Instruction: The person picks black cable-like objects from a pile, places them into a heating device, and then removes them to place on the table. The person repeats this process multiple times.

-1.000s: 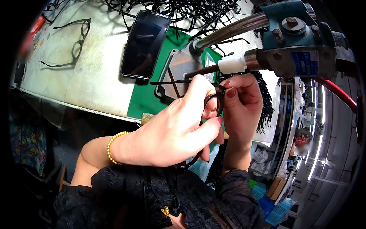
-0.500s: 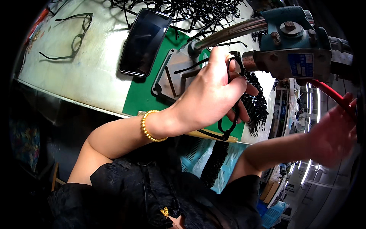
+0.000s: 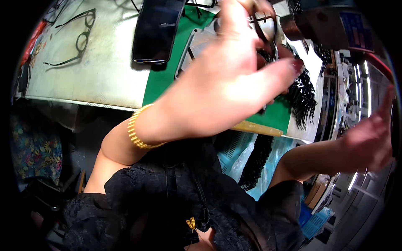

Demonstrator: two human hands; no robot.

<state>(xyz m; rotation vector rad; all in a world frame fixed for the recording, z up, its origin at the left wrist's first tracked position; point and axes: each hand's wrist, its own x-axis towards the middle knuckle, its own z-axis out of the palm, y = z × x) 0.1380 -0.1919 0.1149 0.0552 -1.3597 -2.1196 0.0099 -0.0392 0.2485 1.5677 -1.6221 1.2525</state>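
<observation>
Over the green mat [image 3: 161,85], from my seat far from the bench, I see the left hand [image 3: 226,79] raised, its thumb and fingers clamped on a black glasses frame [image 3: 258,30]. The hand is blurred and covers much of the frame, so I cannot make out its exact tilt. The hands are well apart: the right hand [image 3: 368,144] is out by the right rim, just below the red bar [image 3: 379,67] of the machine [image 3: 335,27]. It too is blurred, and I cannot tell whether its fingers are closed or touch the bar. Beyond the left wrist's gold bracelet [image 3: 135,131], I find a dark phone [image 3: 157,33] lying across the mat's left edge. Farther left, other glasses [image 3: 81,42] rest on the pale table [image 3: 109,79], arms unfolded. A wooden handle [image 3: 259,128] lies along the near edge, close to a black bundle [image 3: 305,94].
</observation>
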